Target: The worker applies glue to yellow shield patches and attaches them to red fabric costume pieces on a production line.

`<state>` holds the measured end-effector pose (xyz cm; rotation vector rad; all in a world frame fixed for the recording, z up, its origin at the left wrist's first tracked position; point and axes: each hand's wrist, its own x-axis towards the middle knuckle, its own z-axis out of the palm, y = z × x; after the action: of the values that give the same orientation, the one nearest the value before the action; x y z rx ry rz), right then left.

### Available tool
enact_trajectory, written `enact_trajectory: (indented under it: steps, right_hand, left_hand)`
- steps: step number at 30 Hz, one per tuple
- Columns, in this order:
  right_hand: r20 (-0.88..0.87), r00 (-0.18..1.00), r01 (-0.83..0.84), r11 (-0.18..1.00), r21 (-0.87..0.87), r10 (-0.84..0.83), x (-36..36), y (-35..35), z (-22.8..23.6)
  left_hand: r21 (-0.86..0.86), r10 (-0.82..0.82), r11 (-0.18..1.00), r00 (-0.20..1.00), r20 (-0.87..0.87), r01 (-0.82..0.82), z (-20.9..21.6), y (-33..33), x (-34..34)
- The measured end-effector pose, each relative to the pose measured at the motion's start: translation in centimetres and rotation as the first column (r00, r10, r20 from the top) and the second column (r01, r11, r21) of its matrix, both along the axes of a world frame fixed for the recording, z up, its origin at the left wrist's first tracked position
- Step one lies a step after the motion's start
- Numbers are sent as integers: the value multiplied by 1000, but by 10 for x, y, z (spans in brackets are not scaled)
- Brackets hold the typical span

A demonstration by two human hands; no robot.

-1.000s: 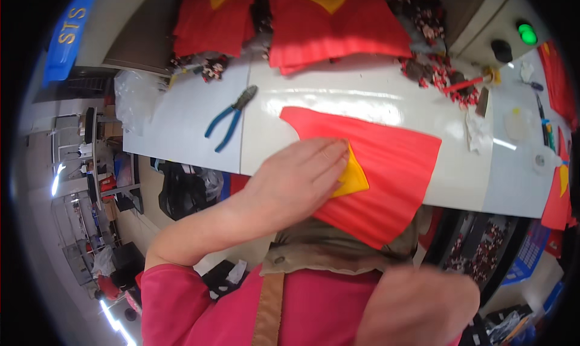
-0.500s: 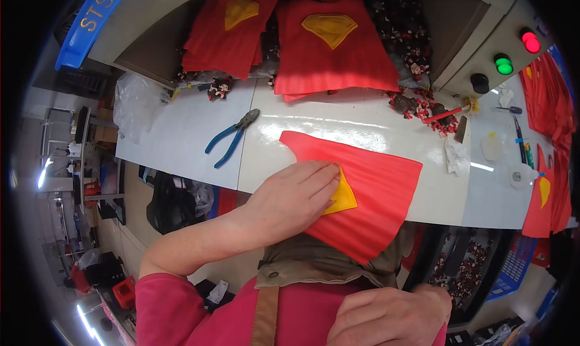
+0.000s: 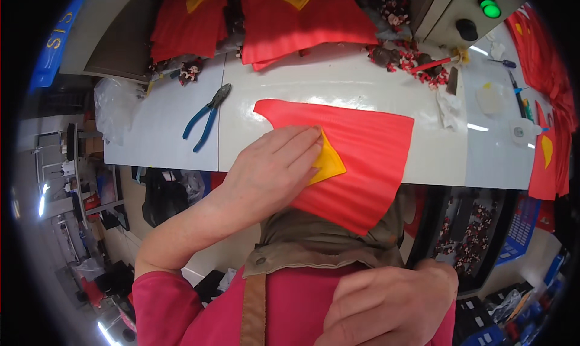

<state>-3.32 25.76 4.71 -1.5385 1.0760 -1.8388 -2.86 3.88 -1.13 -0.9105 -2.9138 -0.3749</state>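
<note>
Left hand [image 3: 275, 164] flat on the yellow emblem patch [image 3: 330, 161] of a small red cape [image 3: 374, 155], centre of the frame.

Its fingers are pressed together over the patch's left part; whether it also pinches the cloth, I cannot tell. The right hand [image 3: 386, 307], at lower right, is curled before the pink shirt [image 3: 290, 310]; its grip is hidden. The cape lies partly on the white table [image 3: 438, 152], its lower corner overhanging the front edge above the olive apron [image 3: 296, 256]. That overhang could drag it off if the left hand lifts; uneven pressure could crease the patch. Blue-handled pliers [image 3: 208, 119] lie at left; more red capes [image 3: 302, 29] sit at upper centre.
</note>
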Motion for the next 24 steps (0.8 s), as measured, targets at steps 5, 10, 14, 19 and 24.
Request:
enact_trajectory:
  steps: [5, 10, 14, 19, 24]
  right_hand:
    - [-41, 892, 452, 886, 106, -450, 5, -4, -42]
    - [-138, 773, 615, 678, 402, -620, 3, 2, -56]
    - [-586, 521, 853, 381, 355, -620, -5, 1, -81]
    - [-800, 419, 896, 337, 289, -428, -10, -16, -93]
    - [-843, 405, 898, 328, 293, -355, -15, -26, -93]
  left_hand:
    - [-17, -11, 1000, 999, 34, 12, -3, -3, 1]
    - [-29, -3, 1000, 999, 50, 4, -5, -5, 0]
    - [-21, -11, 1000, 998, 57, 12, -4, -2, 0]
    - [-41, -9, 999, 997, 71, 12, -4, -2, 0]
    - [-44, 3, 999, 997, 77, 0, -5, -2, 0]
